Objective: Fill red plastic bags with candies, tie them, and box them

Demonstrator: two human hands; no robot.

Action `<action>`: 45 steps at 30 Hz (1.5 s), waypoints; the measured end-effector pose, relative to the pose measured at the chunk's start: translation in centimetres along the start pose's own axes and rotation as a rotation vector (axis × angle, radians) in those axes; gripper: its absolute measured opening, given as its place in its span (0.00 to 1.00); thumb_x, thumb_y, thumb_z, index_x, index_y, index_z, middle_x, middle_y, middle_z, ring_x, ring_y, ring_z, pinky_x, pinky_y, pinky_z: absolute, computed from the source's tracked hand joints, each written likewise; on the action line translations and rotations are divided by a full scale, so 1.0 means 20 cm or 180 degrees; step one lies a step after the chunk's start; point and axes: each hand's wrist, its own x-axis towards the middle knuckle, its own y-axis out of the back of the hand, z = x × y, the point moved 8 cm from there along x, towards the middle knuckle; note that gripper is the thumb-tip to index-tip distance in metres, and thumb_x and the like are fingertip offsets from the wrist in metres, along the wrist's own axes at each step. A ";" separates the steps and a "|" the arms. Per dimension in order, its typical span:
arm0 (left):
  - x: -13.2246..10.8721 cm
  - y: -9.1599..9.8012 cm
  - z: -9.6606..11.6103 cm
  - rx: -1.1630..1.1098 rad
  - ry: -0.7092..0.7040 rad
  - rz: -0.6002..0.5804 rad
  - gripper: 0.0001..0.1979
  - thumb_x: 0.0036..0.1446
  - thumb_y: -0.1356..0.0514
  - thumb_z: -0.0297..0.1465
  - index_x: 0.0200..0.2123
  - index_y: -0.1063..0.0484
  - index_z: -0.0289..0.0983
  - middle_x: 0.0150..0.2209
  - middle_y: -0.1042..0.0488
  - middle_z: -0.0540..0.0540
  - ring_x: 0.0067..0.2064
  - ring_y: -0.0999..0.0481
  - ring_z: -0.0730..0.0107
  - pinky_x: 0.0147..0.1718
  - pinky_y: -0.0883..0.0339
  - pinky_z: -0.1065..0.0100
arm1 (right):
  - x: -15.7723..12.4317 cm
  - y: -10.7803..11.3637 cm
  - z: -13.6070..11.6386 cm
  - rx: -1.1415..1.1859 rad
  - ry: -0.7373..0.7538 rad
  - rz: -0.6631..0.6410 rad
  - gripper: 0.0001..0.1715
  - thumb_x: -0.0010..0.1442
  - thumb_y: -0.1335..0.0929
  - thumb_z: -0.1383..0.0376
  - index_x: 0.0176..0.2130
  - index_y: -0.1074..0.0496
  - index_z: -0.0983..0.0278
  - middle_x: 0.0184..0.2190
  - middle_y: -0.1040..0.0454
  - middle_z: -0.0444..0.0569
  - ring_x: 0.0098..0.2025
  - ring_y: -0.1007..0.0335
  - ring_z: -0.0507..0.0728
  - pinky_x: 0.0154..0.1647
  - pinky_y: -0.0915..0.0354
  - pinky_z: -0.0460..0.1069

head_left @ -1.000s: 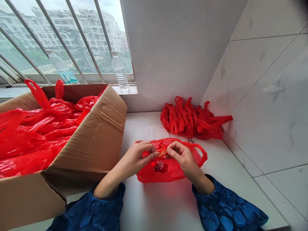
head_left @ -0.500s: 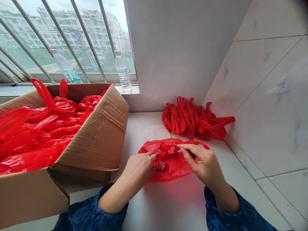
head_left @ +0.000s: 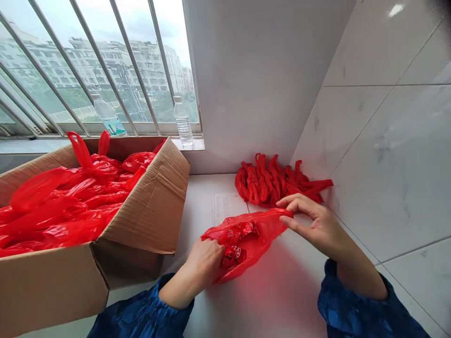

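A thin red plastic bag [head_left: 262, 251] lies on the white tabletop in front of me. Several small red-wrapped packets [head_left: 237, 256] with pale printing show inside it, partly veiled by the film. My left hand [head_left: 206, 263] is closed on the bag's left edge, fingers curled into the plastic. At the bag's narrow right end is my right hand [head_left: 312, 220]. Its thumb and fingers are apart on either side of that end, with the thumb tip close to or touching the film.
To the left stands an open cardboard box [head_left: 148, 206] heaped with filled red bags [head_left: 81, 192]. A bunch of red bags [head_left: 268, 180] lies against the back wall, near a printed sheet [head_left: 227, 206]. Two plastic bottles stand on the windowsill; tiled wall [head_left: 387, 188] bounds the right.
My right hand has moved from the packets to the bag's right end, its fingers opening. My left hand has shifted slightly down onto the bag's edge, and the bag now slants. The view has shifted.
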 end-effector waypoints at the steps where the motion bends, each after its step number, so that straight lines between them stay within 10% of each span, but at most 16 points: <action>1: -0.01 -0.01 0.02 0.0142 0.0032 -0.0034 0.09 0.48 0.36 0.29 0.19 0.30 0.38 0.22 0.27 0.40 0.30 0.24 0.51 0.37 0.38 0.58 | 0.03 0.00 -0.02 0.0394 0.0041 -0.0039 0.11 0.63 0.28 0.57 0.32 0.29 0.59 0.52 0.25 0.48 0.54 0.28 0.60 0.54 0.35 0.54; 6: -0.03 0.03 0.04 0.0679 0.0115 -0.0143 0.07 0.51 0.40 0.26 0.22 0.27 0.37 0.23 0.25 0.42 0.30 0.23 0.53 0.38 0.39 0.57 | 0.19 -0.13 -0.03 0.2519 -0.0003 -0.0197 0.12 0.60 0.26 0.60 0.30 0.31 0.59 0.50 0.22 0.46 0.55 0.28 0.60 0.59 0.36 0.56; 14: -0.03 0.37 0.05 0.0692 0.0148 0.0288 0.18 0.70 0.56 0.33 0.52 0.29 0.42 0.49 0.21 0.43 0.44 0.20 0.60 0.39 0.35 0.65 | 0.30 -0.18 0.05 0.4129 -0.0182 0.0169 0.07 0.62 0.26 0.61 0.33 0.25 0.59 0.31 0.25 0.40 0.34 0.28 0.51 0.56 0.31 0.55; 24: 0.01 0.03 0.12 0.1346 0.0382 -0.0586 0.08 0.53 0.40 0.24 0.37 0.24 0.36 0.30 0.19 0.40 0.37 0.17 0.50 0.39 0.34 0.62 | 0.23 -0.24 -0.02 0.3098 -0.0046 -0.0811 0.13 0.61 0.25 0.60 0.46 0.25 0.58 0.45 0.23 0.47 0.38 0.25 0.52 0.50 0.30 0.53; 28: 0.00 0.20 0.09 0.1324 0.0442 -0.0198 0.11 0.61 0.46 0.28 0.40 0.24 0.40 0.37 0.17 0.42 0.39 0.18 0.55 0.34 0.37 0.66 | 0.24 -0.23 -0.03 0.2996 -0.0041 -0.0592 0.17 0.59 0.24 0.61 0.47 0.26 0.58 0.45 0.26 0.45 0.37 0.30 0.51 0.50 0.28 0.53; 36: -0.19 0.84 0.35 -0.0269 -0.0631 0.2253 0.08 0.64 0.44 0.30 0.41 0.24 0.42 0.39 0.22 0.49 0.40 0.23 0.67 0.40 0.33 0.70 | 0.24 -0.24 -0.05 0.2583 0.0072 -0.0113 0.37 0.55 0.23 0.56 0.59 0.37 0.51 0.55 0.31 0.48 0.34 0.32 0.51 0.44 0.27 0.53; 41: -0.07 0.83 0.61 -0.0581 -0.1201 0.1965 0.11 0.58 0.40 0.24 0.40 0.22 0.42 0.49 0.26 0.47 0.50 0.25 0.64 0.50 0.32 0.66 | 0.18 -0.37 -0.17 0.1767 0.0304 -0.0477 0.52 0.51 0.20 0.57 0.67 0.43 0.46 0.54 0.32 0.49 0.45 0.29 0.58 0.49 0.29 0.57; 45: 0.04 0.72 0.63 -0.1210 -0.1202 0.1665 0.25 0.53 0.37 0.22 0.54 0.27 0.45 0.63 0.34 0.45 0.64 0.34 0.56 0.62 0.39 0.60 | 0.20 -0.39 -0.18 0.1722 0.0520 -0.0230 0.24 0.62 0.28 0.54 0.56 0.27 0.56 0.48 0.30 0.50 0.45 0.29 0.58 0.44 0.29 0.54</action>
